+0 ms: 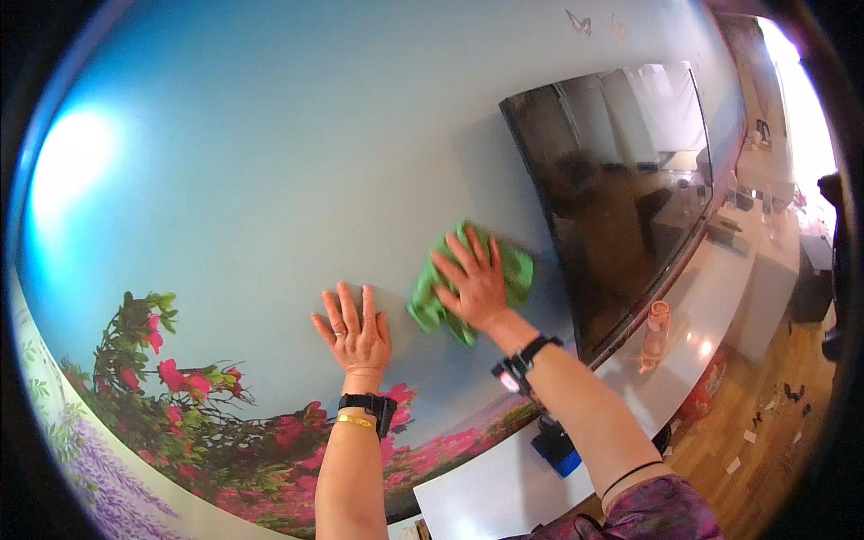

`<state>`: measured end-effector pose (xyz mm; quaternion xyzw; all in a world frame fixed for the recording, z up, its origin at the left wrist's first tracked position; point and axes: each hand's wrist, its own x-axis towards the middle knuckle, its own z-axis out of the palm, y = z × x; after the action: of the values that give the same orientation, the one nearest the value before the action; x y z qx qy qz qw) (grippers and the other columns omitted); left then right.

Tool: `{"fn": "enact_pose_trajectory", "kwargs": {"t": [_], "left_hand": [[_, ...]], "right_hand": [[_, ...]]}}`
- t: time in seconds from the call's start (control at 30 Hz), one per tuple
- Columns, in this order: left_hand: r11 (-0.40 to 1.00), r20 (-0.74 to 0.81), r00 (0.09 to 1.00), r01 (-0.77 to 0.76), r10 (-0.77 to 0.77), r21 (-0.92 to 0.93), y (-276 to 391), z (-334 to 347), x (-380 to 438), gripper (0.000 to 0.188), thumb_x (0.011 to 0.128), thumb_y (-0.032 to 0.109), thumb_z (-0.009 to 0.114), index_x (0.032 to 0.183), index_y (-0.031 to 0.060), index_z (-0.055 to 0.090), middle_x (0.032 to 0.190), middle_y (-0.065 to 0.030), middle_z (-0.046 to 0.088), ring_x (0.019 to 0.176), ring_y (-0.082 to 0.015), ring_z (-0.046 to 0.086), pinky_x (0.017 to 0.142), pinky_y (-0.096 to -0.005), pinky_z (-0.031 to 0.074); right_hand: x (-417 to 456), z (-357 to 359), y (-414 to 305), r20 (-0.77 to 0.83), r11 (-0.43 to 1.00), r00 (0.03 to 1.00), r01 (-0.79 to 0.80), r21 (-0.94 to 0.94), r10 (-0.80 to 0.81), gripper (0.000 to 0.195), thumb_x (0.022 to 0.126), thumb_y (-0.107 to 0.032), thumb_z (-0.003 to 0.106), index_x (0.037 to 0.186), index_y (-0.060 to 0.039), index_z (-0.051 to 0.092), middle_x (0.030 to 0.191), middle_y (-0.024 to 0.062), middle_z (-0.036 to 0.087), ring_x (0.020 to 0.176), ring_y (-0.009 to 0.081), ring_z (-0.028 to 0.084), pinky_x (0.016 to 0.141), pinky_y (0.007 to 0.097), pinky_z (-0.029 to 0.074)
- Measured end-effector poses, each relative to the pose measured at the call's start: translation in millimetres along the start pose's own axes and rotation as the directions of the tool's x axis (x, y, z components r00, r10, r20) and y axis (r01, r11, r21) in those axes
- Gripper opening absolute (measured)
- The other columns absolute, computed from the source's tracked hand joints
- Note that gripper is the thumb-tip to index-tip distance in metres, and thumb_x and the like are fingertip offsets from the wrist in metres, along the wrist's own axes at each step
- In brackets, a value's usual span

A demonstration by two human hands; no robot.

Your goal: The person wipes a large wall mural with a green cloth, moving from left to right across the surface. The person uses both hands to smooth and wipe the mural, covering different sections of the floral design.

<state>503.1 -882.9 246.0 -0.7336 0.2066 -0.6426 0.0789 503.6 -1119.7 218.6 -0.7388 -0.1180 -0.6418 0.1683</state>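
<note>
My right hand presses a green cloth against the painted wall, its fingers spread over the fabric. The cloth is bunched and slightly blurred, sticking out on both sides of the hand. To the left, my left hand lies on the same wall with fingers apart and nothing in it. Blue sky and pink flowers make up the mural. Just right of the cloth is a flat-screen television, dark and reflecting the room.
Below the television runs a white cabinet top bearing a pinkish clear bottle. A blue and black object sits nearer to me. Scraps lie on the wooden floor at right. Purple-flowered wall covering fills the lower left.
</note>
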Motion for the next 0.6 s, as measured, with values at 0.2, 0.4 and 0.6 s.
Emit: {"fn": "enact_pose_trajectory", "kwargs": {"t": [0.2,0.4,0.6], "left_hand": [[1.000,-0.040,0.999,0.008,-0.009,-0.025,4.9,2.5,3.7,0.046,0.092,0.026,0.057,0.138,0.0186,0.055,0.155,-0.0132,0.036,0.146,-0.0364,0.028,0.118,-0.0600,0.013],[1.000,-0.061,0.998,0.000,0.000,0.009,-4.5,3.0,-4.1,0.044,0.096,0.031,0.053,0.139,0.0196,0.054,0.155,-0.0120,0.037,0.145,-0.0357,0.029,0.118,-0.0588,0.015],[0.989,-0.060,0.998,0.023,-0.033,-0.149,-2.8,6.9,-6.6,0.045,0.102,0.038,0.045,0.140,0.0146,0.052,0.153,-0.0116,0.041,0.144,-0.0354,0.033,0.118,-0.0570,0.016]], "right_hand": [[102.9,-11.9,21.5,-0.227,0.993,0.972,-0.080,-0.081,0.060,0.058,0.084,-0.037,0.065,0.138,-0.0193,0.053,0.153,0.0095,0.037,0.141,0.0390,0.033,0.109,0.0659,0.027],[20.9,10.5,-5.3,-0.139,0.997,0.989,-0.052,-0.064,0.043,0.058,0.085,-0.036,0.064,0.138,-0.0176,0.054,0.155,0.0101,0.034,0.142,0.0401,0.032,0.110,0.0650,0.025],[28.7,10.4,-33.5,0.012,0.990,0.990,0.140,0.003,-0.140,0.057,0.081,-0.036,0.067,0.135,-0.0234,0.057,0.153,0.0059,0.039,0.143,0.0354,0.030,0.114,0.0614,0.021]]}}
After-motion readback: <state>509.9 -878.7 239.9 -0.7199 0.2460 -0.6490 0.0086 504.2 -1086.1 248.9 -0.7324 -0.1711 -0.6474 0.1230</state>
